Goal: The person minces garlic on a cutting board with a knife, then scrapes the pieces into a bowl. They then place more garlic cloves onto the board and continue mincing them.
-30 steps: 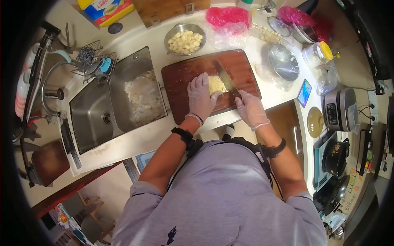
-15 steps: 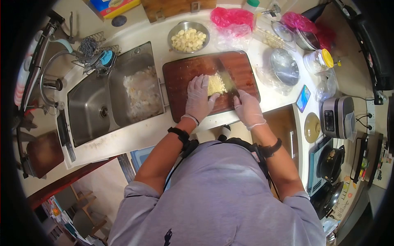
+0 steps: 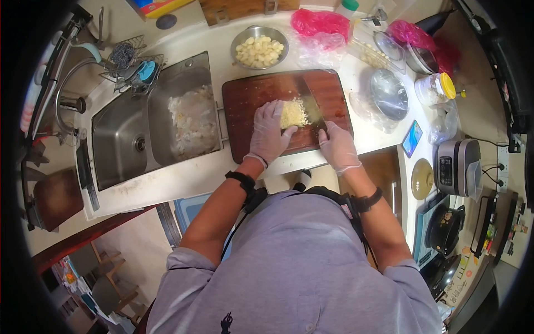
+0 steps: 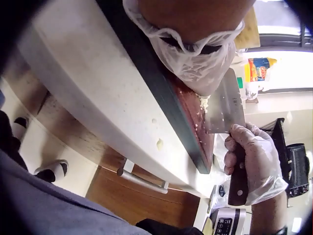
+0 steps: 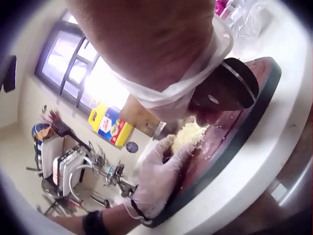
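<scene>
A pile of minced garlic [image 3: 293, 113] lies on the dark red cutting board [image 3: 239, 96]. My left hand [image 3: 270, 131], in a clear glove, rests on the board at the pile's left side, fingers extended and thumb along its near edge. In the right wrist view, the fingertips of this hand touch the garlic [image 5: 190, 135]. My gloved right hand [image 3: 338, 147] grips a cleaver by its dark handle [image 4: 238, 181]. The wide blade [image 4: 225, 105] stands at the right of the pile, with bits of garlic stuck to it.
Behind the board is a metal bowl [image 3: 240, 37] of peeled garlic cloves [image 3: 259, 53]. To the left, a double sink [image 3: 119, 139] holds whitish peelings [image 3: 192, 119]. Pink plastic bags [image 3: 318, 26], a bag-covered bowl [image 3: 389, 94], a yellow-lidded jar [image 3: 434, 89] and a phone [image 3: 411, 139] line the right.
The head view has shifted slightly. Both hands stay nearly in place, the cleaver beside the garlic, whose pile looks a little looser and wider.
</scene>
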`<state>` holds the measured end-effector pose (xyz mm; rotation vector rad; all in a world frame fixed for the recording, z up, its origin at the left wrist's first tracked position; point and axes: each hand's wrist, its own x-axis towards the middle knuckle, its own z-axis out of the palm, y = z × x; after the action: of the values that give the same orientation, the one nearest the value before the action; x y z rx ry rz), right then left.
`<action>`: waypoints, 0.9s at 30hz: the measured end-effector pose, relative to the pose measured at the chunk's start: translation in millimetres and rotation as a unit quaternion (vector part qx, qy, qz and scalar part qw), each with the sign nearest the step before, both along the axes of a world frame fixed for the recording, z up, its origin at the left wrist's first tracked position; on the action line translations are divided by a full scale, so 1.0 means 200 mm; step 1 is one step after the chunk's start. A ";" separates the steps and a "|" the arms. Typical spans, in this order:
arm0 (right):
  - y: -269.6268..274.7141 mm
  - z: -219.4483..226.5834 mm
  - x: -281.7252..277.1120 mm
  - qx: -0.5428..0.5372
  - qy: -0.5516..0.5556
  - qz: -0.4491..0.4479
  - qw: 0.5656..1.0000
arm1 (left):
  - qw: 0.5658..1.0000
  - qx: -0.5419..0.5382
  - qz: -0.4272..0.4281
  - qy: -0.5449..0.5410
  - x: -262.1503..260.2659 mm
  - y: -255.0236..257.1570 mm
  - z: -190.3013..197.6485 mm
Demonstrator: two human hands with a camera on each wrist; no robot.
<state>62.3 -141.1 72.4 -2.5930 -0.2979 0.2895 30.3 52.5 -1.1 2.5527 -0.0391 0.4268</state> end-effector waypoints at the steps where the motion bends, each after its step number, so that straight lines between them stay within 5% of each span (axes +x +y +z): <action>1: 0.00 0.00 0.00 0.000 0.000 0.001 1.000 | 1.000 -0.007 -0.003 -0.002 0.00 0.00 0.00; 27: 0.13 0.00 -0.03 0.010 -0.034 0.039 0.999 | 0.998 -0.048 -0.018 -0.020 0.01 0.01 -0.02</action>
<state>56.4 -115.6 73.0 -2.5786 -0.4254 0.2241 31.3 55.5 -4.7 2.4445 -0.0772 0.4553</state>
